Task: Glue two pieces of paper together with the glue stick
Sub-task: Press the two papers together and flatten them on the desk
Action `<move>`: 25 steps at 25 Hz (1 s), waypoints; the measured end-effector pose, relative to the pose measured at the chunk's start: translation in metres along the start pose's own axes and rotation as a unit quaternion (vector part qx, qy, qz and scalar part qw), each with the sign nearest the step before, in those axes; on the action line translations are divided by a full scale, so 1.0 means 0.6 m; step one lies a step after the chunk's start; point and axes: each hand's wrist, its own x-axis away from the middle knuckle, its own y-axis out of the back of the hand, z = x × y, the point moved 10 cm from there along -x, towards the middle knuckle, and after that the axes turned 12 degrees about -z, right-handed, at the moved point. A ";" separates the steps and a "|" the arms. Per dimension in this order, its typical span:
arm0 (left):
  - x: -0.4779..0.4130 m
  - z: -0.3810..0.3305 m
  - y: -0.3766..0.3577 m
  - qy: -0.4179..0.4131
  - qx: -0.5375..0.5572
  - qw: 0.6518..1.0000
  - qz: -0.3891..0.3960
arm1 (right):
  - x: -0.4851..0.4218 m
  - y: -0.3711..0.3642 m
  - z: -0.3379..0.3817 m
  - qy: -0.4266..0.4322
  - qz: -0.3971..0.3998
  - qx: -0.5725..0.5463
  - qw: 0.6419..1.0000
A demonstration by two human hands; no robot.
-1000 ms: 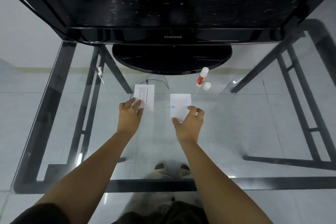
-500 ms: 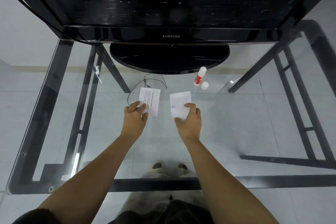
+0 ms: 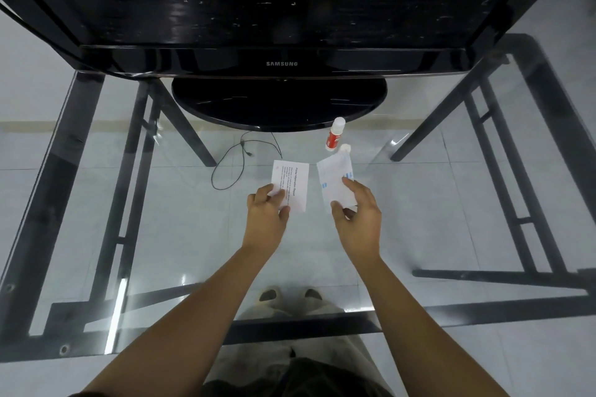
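Observation:
Two small white paper pieces are held over the glass table (image 3: 451,235). My left hand (image 3: 266,219) pinches the near corner of the printed paper (image 3: 295,180), which carries black text. My right hand (image 3: 358,216) grips the second paper (image 3: 333,177), marked with small blue patches and tilted up off the glass. The red and white glue stick (image 3: 333,135) stands uncapped just beyond the papers, by the monitor base. Its white cap (image 3: 345,147) lies beside it, partly behind the second paper's top edge.
A black Samsung monitor (image 3: 280,10) fills the far side, its round base (image 3: 279,103) on the glass. A thin black cable (image 3: 232,161) loops left of the papers. Black table frame bars (image 3: 516,171) show through the glass, with my feet below.
Both hands have lifted their papers off the glass and brought them closer together. The right paper has tilted up and turned. The glue stick and cap have not moved.

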 end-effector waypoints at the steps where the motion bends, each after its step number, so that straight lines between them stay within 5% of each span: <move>1: 0.002 -0.007 -0.005 0.004 -0.002 1.000 0.003 | 0.001 0.005 0.002 0.008 -0.001 0.003 1.000; 18: 0.016 -0.017 -0.013 0.022 -0.034 0.999 -0.020 | 0.001 0.019 0.012 0.001 -0.023 -0.009 1.000; 23: -0.008 -0.032 0.059 0.037 0.109 0.987 -0.108 | 0.001 0.017 0.038 0.055 -0.015 0.012 0.998; 25: -0.031 -0.035 0.080 0.104 0.214 0.970 -0.059 | 0.003 0.013 0.061 0.119 -0.019 0.029 0.992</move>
